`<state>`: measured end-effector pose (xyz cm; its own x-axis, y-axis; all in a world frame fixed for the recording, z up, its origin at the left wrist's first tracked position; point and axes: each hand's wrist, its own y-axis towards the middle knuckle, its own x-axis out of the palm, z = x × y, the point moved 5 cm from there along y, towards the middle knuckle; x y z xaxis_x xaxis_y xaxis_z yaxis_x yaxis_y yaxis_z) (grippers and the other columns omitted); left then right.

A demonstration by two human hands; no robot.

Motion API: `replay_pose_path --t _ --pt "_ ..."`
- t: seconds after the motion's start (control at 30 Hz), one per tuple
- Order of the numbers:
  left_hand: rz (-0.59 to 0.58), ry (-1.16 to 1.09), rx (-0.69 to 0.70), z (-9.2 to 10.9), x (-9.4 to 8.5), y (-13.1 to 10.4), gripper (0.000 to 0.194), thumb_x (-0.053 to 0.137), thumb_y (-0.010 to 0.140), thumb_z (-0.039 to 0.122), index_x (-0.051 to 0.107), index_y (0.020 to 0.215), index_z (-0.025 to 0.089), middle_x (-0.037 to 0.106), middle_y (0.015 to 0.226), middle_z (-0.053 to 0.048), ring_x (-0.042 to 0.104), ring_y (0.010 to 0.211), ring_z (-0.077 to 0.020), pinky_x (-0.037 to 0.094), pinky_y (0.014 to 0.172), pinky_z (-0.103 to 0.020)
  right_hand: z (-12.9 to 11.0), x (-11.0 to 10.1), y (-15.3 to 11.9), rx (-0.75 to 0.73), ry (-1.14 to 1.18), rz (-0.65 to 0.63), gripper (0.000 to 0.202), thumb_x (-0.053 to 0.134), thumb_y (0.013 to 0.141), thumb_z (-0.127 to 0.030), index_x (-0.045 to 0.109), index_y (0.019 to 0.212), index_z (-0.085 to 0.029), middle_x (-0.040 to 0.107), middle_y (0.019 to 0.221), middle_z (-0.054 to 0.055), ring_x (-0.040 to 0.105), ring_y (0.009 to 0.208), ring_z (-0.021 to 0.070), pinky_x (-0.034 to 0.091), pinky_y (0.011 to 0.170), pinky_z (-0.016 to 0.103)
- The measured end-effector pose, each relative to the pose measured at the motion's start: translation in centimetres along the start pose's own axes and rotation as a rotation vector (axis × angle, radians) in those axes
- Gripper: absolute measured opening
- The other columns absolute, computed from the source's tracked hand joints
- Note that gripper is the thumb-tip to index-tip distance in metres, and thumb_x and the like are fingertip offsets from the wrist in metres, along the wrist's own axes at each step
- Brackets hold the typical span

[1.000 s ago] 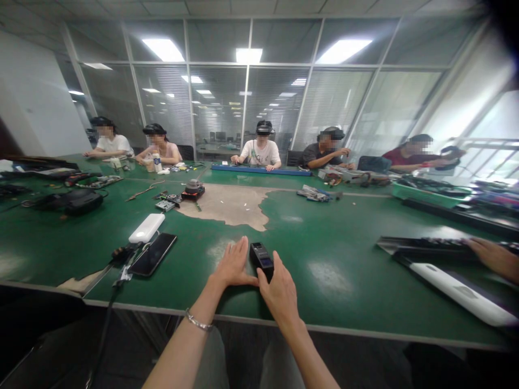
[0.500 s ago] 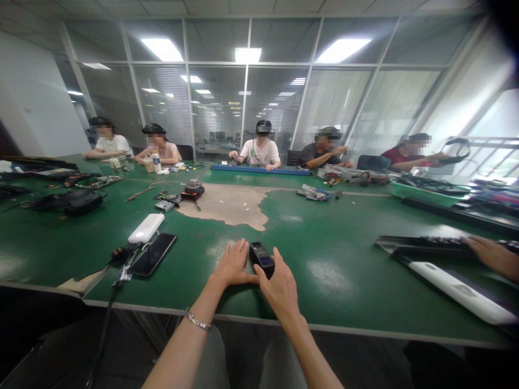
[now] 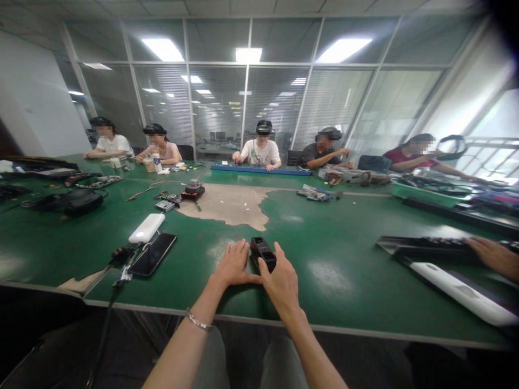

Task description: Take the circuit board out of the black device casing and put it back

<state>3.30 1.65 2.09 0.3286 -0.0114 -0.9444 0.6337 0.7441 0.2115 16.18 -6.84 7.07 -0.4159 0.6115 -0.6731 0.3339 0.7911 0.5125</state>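
In the middle of the near table lies a small black box-shaped device (image 3: pixel 263 253) with buttons and a little dark display on its upper face. My right hand (image 3: pixel 280 280) grips it, thumb on the near side and fingers along the right side. Flat on the green table beside the device's left side rests my left hand (image 3: pixel 233 266), fingers stretched out and thumb pointing toward the right hand. It appears to hold nothing. A metal bracelet circles my left wrist.
Left of my hands are a black phone (image 3: pixel 154 254), a white power bank (image 3: pixel 146 228) and cables. At right, another person's hand (image 3: pixel 492 256) touches black metal parts near a long white casing (image 3: pixel 460 289). Several people sit across the green table (image 3: pixel 336 237), which has a bare brown patch.
The purple glow on the device's display has gone dark. The device and my right hand have shifted very slightly; my left hand stays put. At far right, a person's headset has moved left.
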Motion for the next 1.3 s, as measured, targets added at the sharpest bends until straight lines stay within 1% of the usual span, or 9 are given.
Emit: replay_pose_path --t 0.13,0.2,0.27,0.43,0.6,0.77,0.87,1.1,1.3 --pt "0.012 -0.007 -0.014 0.2 -0.4 -0.1 0.117 0.045 0.059 0.090 0.021 0.146 0.015 0.018 0.155 -0.017 0.016 0.143 -0.0346 0.010 0.115 -0.053 0.4 -2.0 1.4 0.013 0.073 0.104 0.067 0.050 0.085 -0.047 0.037 0.140 -0.011 0.059 0.123 0.018 0.061 0.103 0.0270 0.046 0.089 0.040" --pt "0.021 -0.007 -0.014 0.3 -0.5 -0.1 0.118 0.044 0.058 0.091 0.022 0.146 0.016 0.019 0.155 -0.017 0.017 0.142 -0.0349 0.010 0.115 -0.053 1.5 -2.7 1.9 0.025 0.081 0.145 0.069 0.050 0.085 -0.048 0.037 0.141 -0.011 0.060 0.122 0.018 0.062 0.101 0.0272 0.046 0.088 0.040" --pt "0.024 -0.001 -0.018 0.4 -0.5 -0.1 0.116 0.042 0.059 0.091 0.022 0.146 0.016 0.020 0.155 -0.017 0.017 0.142 -0.0349 0.009 0.115 -0.052 2.9 -3.0 2.0 0.041 0.071 0.157 0.068 0.050 0.084 -0.048 0.038 0.140 -0.010 0.061 0.119 0.018 0.062 0.100 0.0274 0.046 0.088 0.040" --pt "0.021 0.016 -0.038 0.6 -0.5 -0.1 0.113 0.041 0.061 0.091 0.025 0.145 0.016 0.020 0.155 -0.016 0.016 0.142 -0.0357 0.008 0.114 -0.053 6.5 -2.3 1.1 0.063 -0.005 0.134 0.066 0.048 0.085 -0.047 0.040 0.137 -0.008 0.061 0.120 0.019 0.061 0.102 0.0289 0.046 0.088 0.042" --pt "0.019 0.016 -0.032 0.9 -0.7 -0.2 0.112 0.042 0.060 0.091 0.030 0.143 0.017 0.019 0.155 -0.015 0.017 0.142 -0.0360 0.008 0.114 -0.054 8.2 -1.2 -0.1 0.058 -0.039 0.121 0.065 0.046 0.085 -0.047 0.040 0.137 -0.007 0.060 0.119 0.020 0.060 0.104 0.0294 0.046 0.089 0.042" --pt "0.023 0.006 -0.023 1.0 -0.9 -0.3 0.109 0.042 0.061 0.091 0.033 0.141 0.018 0.018 0.155 -0.015 0.018 0.141 -0.0361 0.009 0.114 -0.054 8.7 -0.5 -0.5 0.027 -0.094 0.127 0.065 0.045 0.086 -0.045 0.040 0.136 -0.004 0.059 0.122 0.021 0.057 0.108 0.0309 0.045 0.091 0.043" --pt "0.026 0.001 -0.017 1.1 -1.1 -0.4 0.107 0.043 0.062 0.090 0.035 0.140 0.019 0.017 0.156 -0.014 0.018 0.141 -0.0366 0.010 0.114 -0.054 8.7 -0.4 -0.6 -0.004 -0.098 0.136 0.068 0.046 0.086 -0.047 0.040 0.136 -0.003 0.057 0.124 0.022 0.056 0.110 0.0312 0.044 0.094 0.043" --pt "0.027 -0.011 -0.018 1.1 -1.1 -0.4 0.103 0.045 0.062 0.089 0.037 0.138 0.020 0.018 0.155 -0.014 0.019 0.141 -0.0368 0.010 0.114 -0.055 8.5 -0.8 -0.9 0.005 -0.075 0.161 0.078 0.049 0.083 -0.054 0.031 0.142 -0.006 0.053 0.127 0.022 0.053 0.113 0.0315 0.042 0.096 0.046" --pt "0.039 -0.011 -0.023 1.0 -0.9 -0.3 0.095 0.044 0.067 0.087 0.039 0.136 0.022 0.020 0.155 -0.012 0.019 0.141 -0.0354 0.010 0.114 -0.055 8.4 -0.7 -0.8 -0.030 -0.043 0.166 0.074 0.046 0.086 -0.054 0.033 0.141 -0.007 0.053 0.128 0.021 0.053 0.113 0.0305 0.041 0.097 0.046"
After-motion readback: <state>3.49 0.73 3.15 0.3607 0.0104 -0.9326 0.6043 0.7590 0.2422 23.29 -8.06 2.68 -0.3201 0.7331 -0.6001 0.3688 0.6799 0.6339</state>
